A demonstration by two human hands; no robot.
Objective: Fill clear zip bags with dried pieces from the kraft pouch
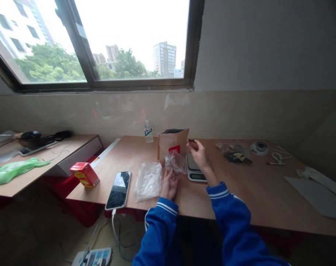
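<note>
My right hand (200,156) is raised above the kitchen scale (197,175), its fingertips pinched on a small dark brown piece (194,144) that looks dried. My left hand (170,184), palm turned up near the table's front, grips a clear plastic bag (177,162) by its lower edge. Behind that bag stands an open brown kraft paper pouch (170,142) with a red label; its contents are hidden. Flat on the table to the left of my left hand lies a stack of clear plastic bags (149,181).
A phone (118,190) with a cable and a red box (85,174) are at the left. A water bottle (148,132) stands near the wall. Bags of dark pieces (238,158), a white dome camera (259,148) and a grey sheet (317,195) lie right.
</note>
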